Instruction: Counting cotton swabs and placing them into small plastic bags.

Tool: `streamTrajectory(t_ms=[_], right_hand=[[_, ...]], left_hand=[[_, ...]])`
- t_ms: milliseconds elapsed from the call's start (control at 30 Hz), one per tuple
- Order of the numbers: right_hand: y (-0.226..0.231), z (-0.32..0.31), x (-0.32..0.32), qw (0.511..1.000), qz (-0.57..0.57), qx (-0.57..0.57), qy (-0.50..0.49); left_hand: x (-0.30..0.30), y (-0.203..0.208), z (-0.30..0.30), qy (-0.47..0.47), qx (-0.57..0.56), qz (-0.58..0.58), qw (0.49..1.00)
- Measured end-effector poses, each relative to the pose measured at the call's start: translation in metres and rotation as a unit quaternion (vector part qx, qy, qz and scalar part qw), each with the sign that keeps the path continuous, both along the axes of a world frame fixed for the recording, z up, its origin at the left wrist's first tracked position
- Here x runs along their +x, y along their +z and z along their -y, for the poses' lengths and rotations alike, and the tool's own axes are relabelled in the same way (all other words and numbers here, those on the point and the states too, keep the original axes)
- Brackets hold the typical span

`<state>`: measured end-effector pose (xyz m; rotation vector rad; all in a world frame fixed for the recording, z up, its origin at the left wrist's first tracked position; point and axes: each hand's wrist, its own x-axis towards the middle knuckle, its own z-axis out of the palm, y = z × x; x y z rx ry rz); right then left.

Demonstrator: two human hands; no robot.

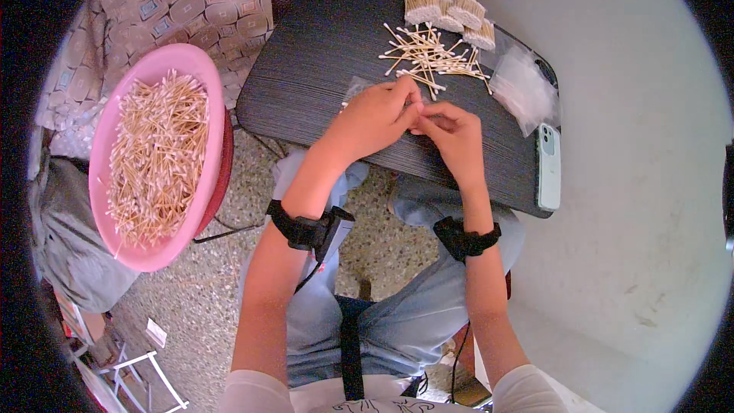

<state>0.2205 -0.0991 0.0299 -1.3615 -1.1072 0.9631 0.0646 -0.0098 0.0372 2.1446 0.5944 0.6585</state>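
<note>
Both hands meet above the near part of the dark worktop [313, 53], the left hand [378, 116] reaching in a little farther than the right hand [457, 136]. Their fingers are bent and the fingertips come together in a pinch, but I cannot tell whether either one grips anything, as the knuckles cover the spot. A clear plastic bag [355, 87] shows partly from behind the left hand, on its far left side. Just beyond the hands, loose cotton swabs [432, 55] lie crisscrossed in a pile, white tips pointing every way. At the far edge, behind that pile, sit several filled packets [422, 4] of swabs. To the right of the pile lie flat clear bags [526, 88], and nearer, along the right edge, a pale phone [549, 167] lies back up. Well apart on the left, a pink basin [216, 107] is heaped with many more swabs [157, 160]. A black strap [293, 228] circles the left forearm, another the right.
</note>
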Motion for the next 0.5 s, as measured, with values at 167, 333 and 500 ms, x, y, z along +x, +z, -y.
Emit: streamTrajectory(t_ms=[167, 333, 500], right_hand=[[-0.007, -0.004, -0.009, 0.979, 0.201, 0.022, -0.030], [0.000, -0.002, 0.004, 0.996, 0.073, 0.007, 0.059], [0.007, 0.000, 0.005, 0.986, 0.147, -0.009, 0.081]], left_hand=[[0.006, -0.011, 0.003, 0.008, 0.037, 0.026, 0.999], [0.003, -0.008, 0.003, 0.005, -0.004, 0.046, 0.999], [0.000, -0.005, -0.004, 0.054, -0.146, 0.078, 0.985]])
